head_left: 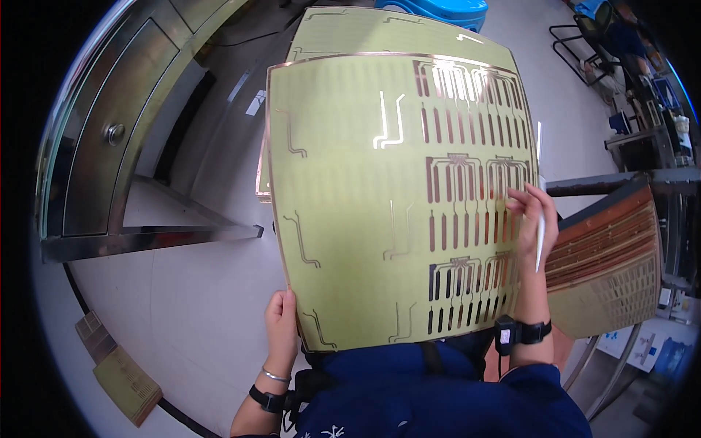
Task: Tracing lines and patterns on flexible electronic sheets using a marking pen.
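Note:
A large pale yellow-green circuit board panel (336,182) with copper traces stands tilted in front of me. My left hand (281,314) grips its lower left edge, with the thumb on the front face. Over the right edge is my right hand (537,219), its fingertips at the rows of copper bars; whether they touch the surface I cannot tell. A slim white pen-like stick (540,244) sits in that hand, pointing down along the wrist. Behind the panel, a second similar panel (343,33) shows at the top.
To the right, a stack of copper-patterned panels (606,270) leans by a metal bar (606,182). A metal cabinet (109,135) with a round knob is at left. More panels (128,383) lie at lower left. A blue plastic stool (445,9) stands at the far side.

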Demonstrator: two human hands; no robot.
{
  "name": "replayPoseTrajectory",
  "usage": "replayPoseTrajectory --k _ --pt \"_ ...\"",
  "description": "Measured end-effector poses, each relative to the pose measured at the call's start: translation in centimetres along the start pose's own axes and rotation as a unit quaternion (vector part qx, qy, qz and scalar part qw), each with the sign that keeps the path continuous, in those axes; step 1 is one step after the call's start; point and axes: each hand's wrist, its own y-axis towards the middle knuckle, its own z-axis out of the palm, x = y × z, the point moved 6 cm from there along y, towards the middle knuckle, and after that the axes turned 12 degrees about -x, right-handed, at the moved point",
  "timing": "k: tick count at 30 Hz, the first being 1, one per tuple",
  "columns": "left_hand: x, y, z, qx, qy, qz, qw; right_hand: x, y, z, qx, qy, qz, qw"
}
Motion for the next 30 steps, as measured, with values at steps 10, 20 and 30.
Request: replayPoseTrajectory --k 10,20,30 --pt "1.2 -1.3 1.1 -0.033 -0.106 0.034 0.993 -5.3 -10.4 -11.6 -0.082 -0.228 0.011 0.970" --pt "-4.0 2.5 2.7 0.029 -0.108 0.074 0.991 -5.4 -9.0 -11.4 -0.065 -0.129 0.070 0.987" --pt "-3.9 3.2 2.4 0.003 -0.107 0.068 0.992 -4.2 -9.2 -11.8 -0.059 0.049 0.175 0.982"
